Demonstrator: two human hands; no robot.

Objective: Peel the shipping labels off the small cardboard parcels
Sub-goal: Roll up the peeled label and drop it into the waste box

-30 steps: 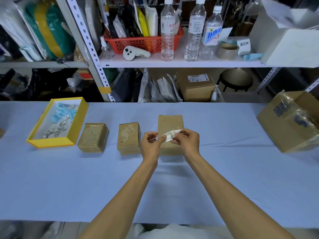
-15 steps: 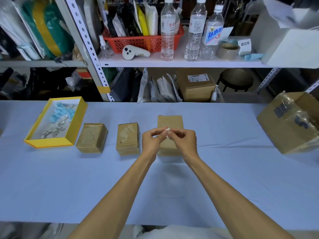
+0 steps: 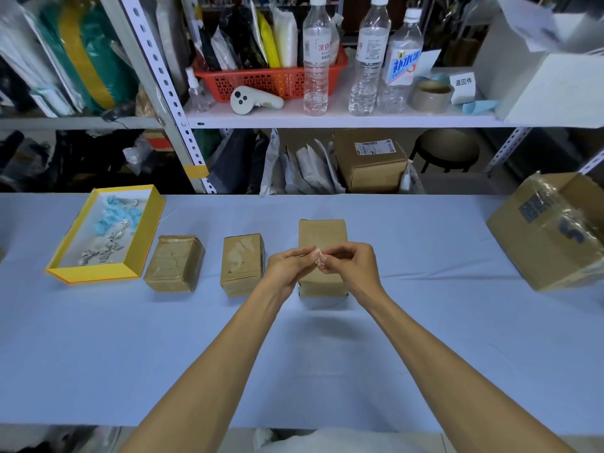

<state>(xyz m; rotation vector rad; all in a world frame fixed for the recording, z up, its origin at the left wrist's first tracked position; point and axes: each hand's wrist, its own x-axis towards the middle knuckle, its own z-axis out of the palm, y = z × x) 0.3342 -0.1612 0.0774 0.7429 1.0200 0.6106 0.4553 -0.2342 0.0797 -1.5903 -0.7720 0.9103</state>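
Note:
Three small cardboard parcels stand in a row on the blue table: a left one (image 3: 175, 263), a middle one (image 3: 242, 261) with pale label residue on top, and a taller right one (image 3: 322, 235). My left hand (image 3: 287, 268) and my right hand (image 3: 351, 264) meet just above the right parcel's near end. Both pinch a small crumpled wad of white label (image 3: 318, 260) between their fingertips. The near part of that parcel's top is hidden behind my hands.
A yellow open box (image 3: 98, 276) at the left holds several crumpled label scraps. A large cardboard box (image 3: 552, 237) wrapped in film sits at the table's right edge. Shelves with bottles, a red basket and another labelled box stand behind the table.
The label, stretched flat between my hands a second ago, has been squeezed into a small wad. My hands have drawn together over the right parcel.

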